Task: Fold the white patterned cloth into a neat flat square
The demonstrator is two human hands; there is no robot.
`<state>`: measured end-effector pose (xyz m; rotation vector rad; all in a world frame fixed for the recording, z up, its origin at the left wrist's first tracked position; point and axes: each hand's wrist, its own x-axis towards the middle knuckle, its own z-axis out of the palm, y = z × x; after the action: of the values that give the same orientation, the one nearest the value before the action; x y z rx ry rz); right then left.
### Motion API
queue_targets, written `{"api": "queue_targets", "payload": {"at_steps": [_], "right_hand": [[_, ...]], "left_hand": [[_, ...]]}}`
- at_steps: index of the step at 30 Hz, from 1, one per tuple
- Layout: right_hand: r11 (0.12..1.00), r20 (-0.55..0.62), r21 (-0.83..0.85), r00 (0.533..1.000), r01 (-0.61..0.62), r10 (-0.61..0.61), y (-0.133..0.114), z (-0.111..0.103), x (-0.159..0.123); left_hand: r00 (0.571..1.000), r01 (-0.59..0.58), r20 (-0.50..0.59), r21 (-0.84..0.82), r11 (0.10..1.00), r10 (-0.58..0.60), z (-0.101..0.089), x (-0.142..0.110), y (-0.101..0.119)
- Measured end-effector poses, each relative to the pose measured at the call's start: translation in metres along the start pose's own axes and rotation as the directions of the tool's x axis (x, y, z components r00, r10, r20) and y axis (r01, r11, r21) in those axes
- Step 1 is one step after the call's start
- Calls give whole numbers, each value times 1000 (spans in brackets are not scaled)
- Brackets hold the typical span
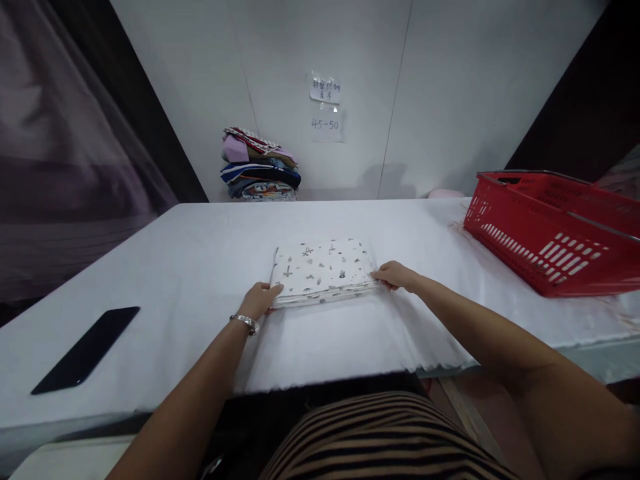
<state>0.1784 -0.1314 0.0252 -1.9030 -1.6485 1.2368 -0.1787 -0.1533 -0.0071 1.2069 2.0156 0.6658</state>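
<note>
A folded white cloth (320,270) with small dark printed figures lies in front of me, its layers showing along the near edge. My left hand (260,299), with a silvery bracelet at the wrist, grips its near left corner, thumb on top and fingers underneath. At the near right corner, my right hand (393,275) pinches the same cloth. The fingertips below the cloth are hidden on both sides.
A white-covered table (200,253) bears everything. On the left lies a dark flat phone-like slab (86,350). A pile of folded fabrics (260,167) stands at the back wall, below handwritten paper signs (326,125). At the right sits a red plastic basket (540,247).
</note>
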Motion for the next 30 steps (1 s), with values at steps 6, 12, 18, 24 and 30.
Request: {"api": "queue_targets", "payload": {"at_steps": [6,12,18,24,30], "right_hand": [[999,16,-46,1000,-18,19,-3,1,3],[999,21,-27,1000,-17,17,-2,1,7],[997,6,-71,1000,7,-7,-6,5,4],[981,-86,-158,988,117,-131,-10,1,-1],[996,-29,-59,997,71,-73,-4,0,2]], "left_hand": [[1000,13,-5,-27,1000,-13,1,1,-1],[1000,7,18,-22,1000,-6,-1,-2,1],[1000,-2,12,-36,999,2,-1,-1,-2],[1000,-3,8,-26,1000,4,0,1,-4],[1000,-7,13,3,1000,7,-1,-2,-2]]}}
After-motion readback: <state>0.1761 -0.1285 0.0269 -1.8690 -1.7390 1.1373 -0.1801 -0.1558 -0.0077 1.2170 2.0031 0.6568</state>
